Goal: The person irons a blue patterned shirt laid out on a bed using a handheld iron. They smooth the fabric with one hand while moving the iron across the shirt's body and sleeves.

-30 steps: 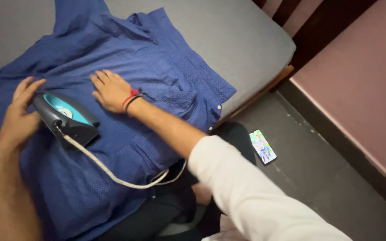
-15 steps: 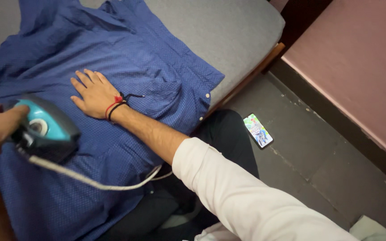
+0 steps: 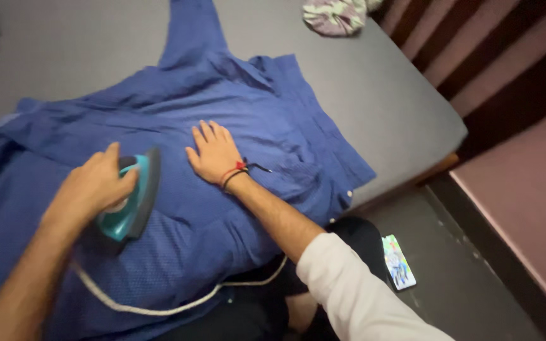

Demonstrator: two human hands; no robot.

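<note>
A blue button shirt (image 3: 178, 101) lies spread over a grey mattress (image 3: 374, 95). My left hand (image 3: 93, 186) grips the handle of a teal electric iron (image 3: 131, 202), which rests on the shirt's lower left part. Flat on the cloth just right of the iron lies my right hand (image 3: 215, 151), fingers spread, a red and black thread band on its wrist. A white cord (image 3: 159, 306) runs from the iron along the shirt's near edge.
A small colourful card or phone (image 3: 398, 262) lies on the dark floor by my leg. A bundled patterned cloth (image 3: 333, 16) sits at the mattress's far edge. Dark and pink wall panels stand at the right.
The view has shifted, showing more of the mattress. My left hand has pushed the iron up and right, closer to my right hand, which stays flat on the shirt.
</note>
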